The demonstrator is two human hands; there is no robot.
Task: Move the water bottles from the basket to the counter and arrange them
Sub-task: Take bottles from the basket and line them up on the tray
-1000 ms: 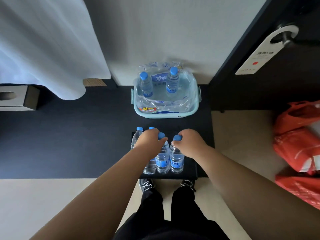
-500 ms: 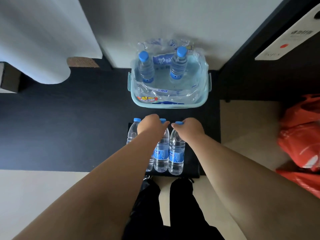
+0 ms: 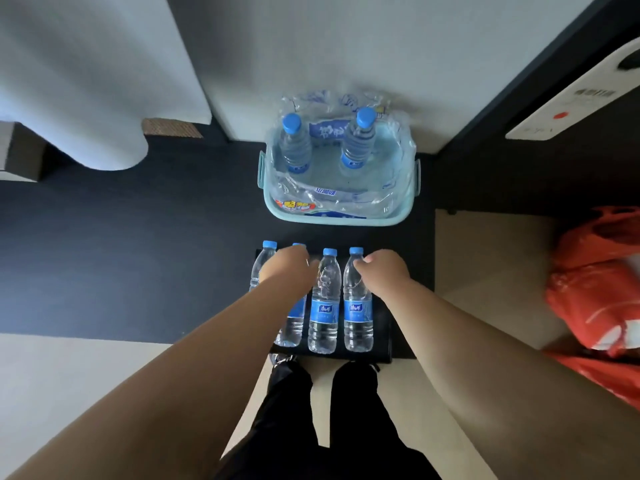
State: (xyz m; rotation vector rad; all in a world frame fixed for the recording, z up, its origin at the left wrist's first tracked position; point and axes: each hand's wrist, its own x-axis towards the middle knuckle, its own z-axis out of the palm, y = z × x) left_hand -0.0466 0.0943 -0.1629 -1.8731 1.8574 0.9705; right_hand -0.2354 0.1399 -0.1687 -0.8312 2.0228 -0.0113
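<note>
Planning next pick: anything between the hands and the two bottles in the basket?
Only the pale blue plastic basket's near wall and crumpled clear plastic wrap front the two blue-capped water bottles. Left hand grips a counter-row bottle, right hand touches the rightmost bottle; bare dark counter between.

The bottles (image 3: 323, 306) at the fingers (image 3: 367, 262) are clear, glossy plastic with smooth blue caps (image 3: 329, 251) and shiny blue labels (image 3: 324, 311). The counter (image 3: 138, 254) below the fingers is matt black. Beyond the fingers, the basket (image 3: 332, 220) is smooth pale plastic and holds crinkled, glossy film (image 3: 346, 199). Far right of the fingers, a red bag (image 3: 595, 271) looks like shiny, wrinkled plastic.
</note>
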